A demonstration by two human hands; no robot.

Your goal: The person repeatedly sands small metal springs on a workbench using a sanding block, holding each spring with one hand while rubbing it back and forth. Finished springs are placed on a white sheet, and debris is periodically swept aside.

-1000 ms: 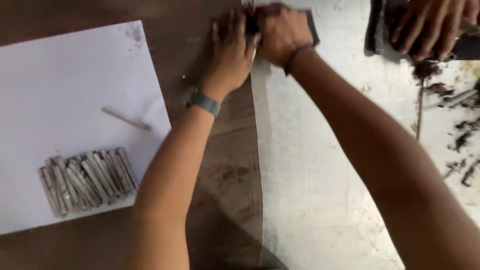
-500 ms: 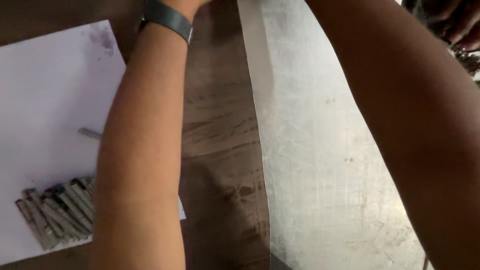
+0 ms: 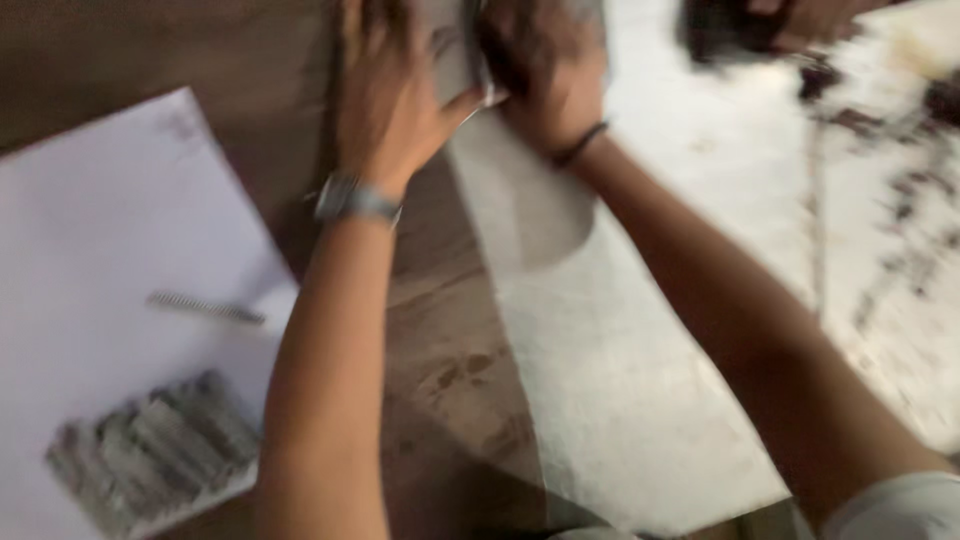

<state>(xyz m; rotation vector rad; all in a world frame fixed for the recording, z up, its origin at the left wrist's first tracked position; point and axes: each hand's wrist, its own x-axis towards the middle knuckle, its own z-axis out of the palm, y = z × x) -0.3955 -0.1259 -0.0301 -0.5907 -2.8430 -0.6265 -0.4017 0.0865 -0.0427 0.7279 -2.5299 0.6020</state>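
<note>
Up at the top edge of the view, your left hand [image 3: 385, 95] lies spread, palm down, fingers pointing away from you, with a grey metal watch band [image 3: 355, 198] on the wrist. Your right hand [image 3: 545, 75] sits just beside it, curled, with a thin dark bracelet [image 3: 582, 145] at the wrist. Between the two hands is a small pale sheet-like piece [image 3: 455, 60]; your left thumb touches it, but motion blur hides whether either hand truly grips it. Both rest where the brown wooden tabletop [image 3: 440, 350] meets a pale speckled grey surface [image 3: 640, 380]. To your left lies a large white paper sheet [image 3: 90, 250] carrying a single thin grey stick [image 3: 205, 307] and, nearer you, a row of short grey sticks [image 3: 150, 450]. Another person's hand [image 3: 810, 20] shows at the top right, near dark crumbly bits [image 3: 900, 180].
</note>
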